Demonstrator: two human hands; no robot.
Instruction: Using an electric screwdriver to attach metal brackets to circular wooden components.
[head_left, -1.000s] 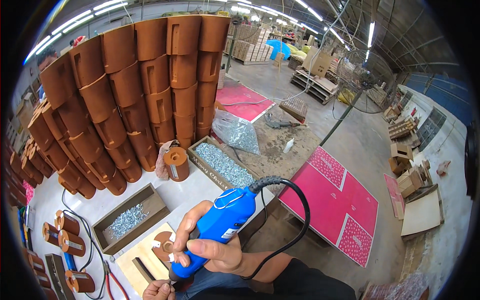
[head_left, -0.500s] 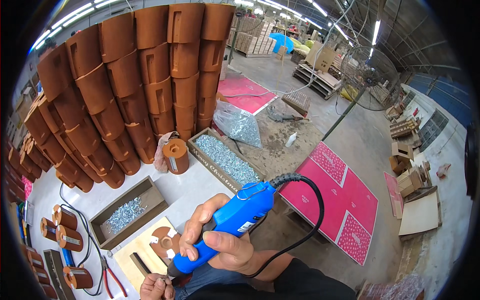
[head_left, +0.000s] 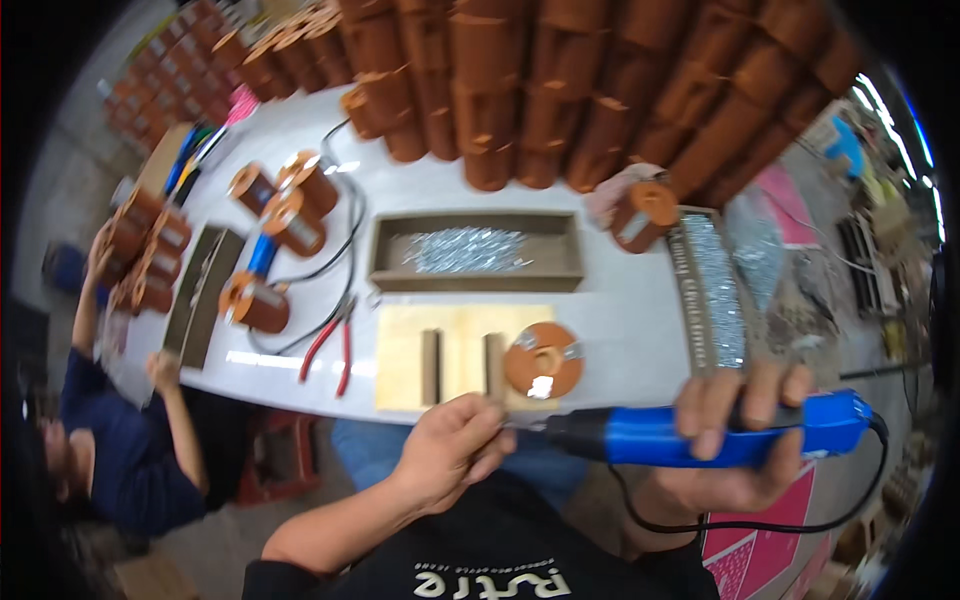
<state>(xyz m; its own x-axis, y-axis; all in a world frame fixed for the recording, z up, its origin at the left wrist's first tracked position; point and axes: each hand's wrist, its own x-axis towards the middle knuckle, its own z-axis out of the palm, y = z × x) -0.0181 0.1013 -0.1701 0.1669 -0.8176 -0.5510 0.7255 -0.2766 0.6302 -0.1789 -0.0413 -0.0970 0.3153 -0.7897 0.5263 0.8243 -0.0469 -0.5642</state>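
My right hand [head_left: 750,425] is wrapped round a blue corded electric screwdriver [head_left: 655,437], which lies almost level and points left. At its tip, my left hand [head_left: 455,445] is closed in a pinch; what the fingers hold there is too small and blurred to make out. Just beyond my hands lies a pale wooden board [head_left: 400,385] with two dark upright strips [head_left: 431,367] on it. A round brown piece [head_left: 560,345] with a centre hole and shiny patches rests at the board's right edge. Behind it stands a wooden box [head_left: 385,255] with loose silvery screws [head_left: 468,250].
Tall stacks of brown cylinders [head_left: 485,110] line the far side. Red-handled pliers [head_left: 345,365], cables and several brown cylinders [head_left: 295,222] lie left. A long box of screws [head_left: 715,290] stands right. A co-worker [head_left: 130,440] sits at left, one hand at cylinders.
The view has swung left, bringing the co-worker and more of the table in. The screwdriver has gone from slanting to nearly level, still in my right hand; my left stays at its tip.
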